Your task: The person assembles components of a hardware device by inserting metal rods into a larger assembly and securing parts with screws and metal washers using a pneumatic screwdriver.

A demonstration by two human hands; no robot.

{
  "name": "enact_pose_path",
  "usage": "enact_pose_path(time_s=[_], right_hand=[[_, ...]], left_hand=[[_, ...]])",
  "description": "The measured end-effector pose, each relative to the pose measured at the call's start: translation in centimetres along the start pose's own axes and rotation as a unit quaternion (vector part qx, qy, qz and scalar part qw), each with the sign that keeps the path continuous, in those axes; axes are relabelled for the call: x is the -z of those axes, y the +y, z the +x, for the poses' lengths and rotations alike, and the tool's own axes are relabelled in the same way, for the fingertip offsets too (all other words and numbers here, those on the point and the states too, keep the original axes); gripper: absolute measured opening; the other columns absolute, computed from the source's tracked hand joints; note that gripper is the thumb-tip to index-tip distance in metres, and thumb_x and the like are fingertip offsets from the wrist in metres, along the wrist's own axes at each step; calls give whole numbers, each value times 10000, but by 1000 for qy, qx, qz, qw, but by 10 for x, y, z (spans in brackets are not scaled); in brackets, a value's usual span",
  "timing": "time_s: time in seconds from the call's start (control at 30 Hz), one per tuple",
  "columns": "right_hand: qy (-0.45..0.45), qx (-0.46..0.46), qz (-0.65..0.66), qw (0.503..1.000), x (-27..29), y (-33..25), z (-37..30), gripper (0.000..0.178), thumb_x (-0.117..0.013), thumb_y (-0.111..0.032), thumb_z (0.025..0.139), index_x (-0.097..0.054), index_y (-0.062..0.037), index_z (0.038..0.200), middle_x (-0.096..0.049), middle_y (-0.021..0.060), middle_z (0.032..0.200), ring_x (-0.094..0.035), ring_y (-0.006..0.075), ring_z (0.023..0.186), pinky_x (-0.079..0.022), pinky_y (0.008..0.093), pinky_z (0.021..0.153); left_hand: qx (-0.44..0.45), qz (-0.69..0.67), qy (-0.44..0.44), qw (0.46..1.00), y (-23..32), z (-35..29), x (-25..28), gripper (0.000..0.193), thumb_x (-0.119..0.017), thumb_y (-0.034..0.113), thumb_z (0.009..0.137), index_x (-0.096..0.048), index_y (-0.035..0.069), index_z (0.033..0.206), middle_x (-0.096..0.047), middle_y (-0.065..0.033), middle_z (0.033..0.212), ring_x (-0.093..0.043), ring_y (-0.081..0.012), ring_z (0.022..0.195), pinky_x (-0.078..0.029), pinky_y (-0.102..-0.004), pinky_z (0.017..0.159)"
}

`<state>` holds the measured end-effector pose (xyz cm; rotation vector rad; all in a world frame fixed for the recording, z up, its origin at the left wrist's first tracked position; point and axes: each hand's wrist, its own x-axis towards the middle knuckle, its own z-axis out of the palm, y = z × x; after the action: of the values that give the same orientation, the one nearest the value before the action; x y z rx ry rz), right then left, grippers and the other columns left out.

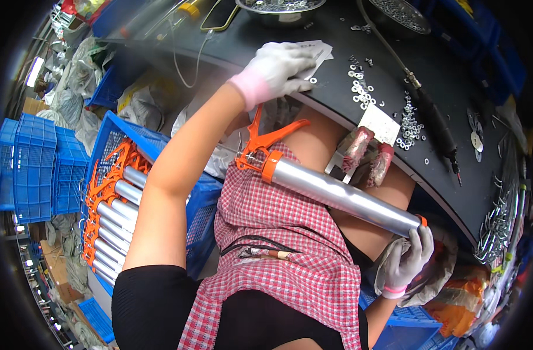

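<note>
A caulking gun [342, 195] with a silver tube, orange handle and orange end collars lies slanted across my lap. At the tube's lower right end, my right hand [408, 259], in a white glove, has its fingertips curled against the end collar and holds it. My left hand [276, 71], also gloved, reaches over the table's edge with its fingers stretched out on white paper slips [318, 57]. Beside the tube's middle, two posts wrapped in worn red material [360, 153] stick out from a fixture at the table edge.
Washers [361, 90] and small nuts [410, 119] lie scattered on the dark table [336, 52]. A powered screwdriver [436, 119] hangs on its cable to their right. Metal bowls [281, 7] of hardware stand behind. At left, a blue crate [205, 201] holds several caulking guns. Metal rods [493, 230] lie far right.
</note>
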<state>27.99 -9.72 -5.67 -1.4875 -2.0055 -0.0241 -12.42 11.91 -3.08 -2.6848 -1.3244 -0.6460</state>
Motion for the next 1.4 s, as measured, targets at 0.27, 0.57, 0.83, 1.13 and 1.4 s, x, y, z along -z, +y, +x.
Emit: enact_pose_path(time_s=[0.27, 0.57, 0.83, 1.13, 1.4], right_hand=[[-15, 35, 102, 994, -18, -22, 12, 393, -584, 51, 673, -592, -47, 1053, -536, 150, 1129, -504, 337, 1087, -398, 425, 938], [-118, -299, 670, 669, -49, -92, 79, 351, -597, -266, 901, -516, 23, 1083, -614, 88, 955, -585, 113, 810, -474, 238, 729], [17, -270, 753, 600, -49, -92, 78, 476, -553, -353, 898, -406, -22, 1208, -583, 189, 1020, -624, 196, 753, -500, 231, 616], [-245, -349, 739, 522, -25, -107, 86, 713, -681, -12, 753, -306, 4, 1359, -573, 127, 957, -614, 164, 746, -519, 271, 659], [-102, -136, 561, 810, -46, -105, 63, 335, -669, -4, 805, -555, 36, 1118, -629, 121, 1062, -640, 158, 905, -519, 265, 793]], left_hand=[[10, -128, 66, 989, 6, -41, 13, 149, -701, 101, 724, -672, 51, 861, -674, -75, 955, -625, -246, 907, -478, -340, 817], [-208, -37, 182, 960, 174, -52, 25, 207, -653, 231, 586, -645, 121, 762, -597, -9, 827, -551, -134, 667, -441, -259, 542], [12, -386, 282, 878, 174, -53, -1, 222, -702, -39, 647, -674, 71, 839, -640, -104, 820, -617, -220, 614, -480, -297, 494], [-27, -474, 127, 871, 166, -59, -2, 287, -653, -42, 647, -656, 89, 903, -658, -80, 955, -644, -264, 794, -502, -330, 650], [42, -375, 164, 912, 184, -60, -5, 333, -728, -11, 601, -637, 105, 898, -652, -58, 918, -636, -243, 777, -487, -321, 630]])
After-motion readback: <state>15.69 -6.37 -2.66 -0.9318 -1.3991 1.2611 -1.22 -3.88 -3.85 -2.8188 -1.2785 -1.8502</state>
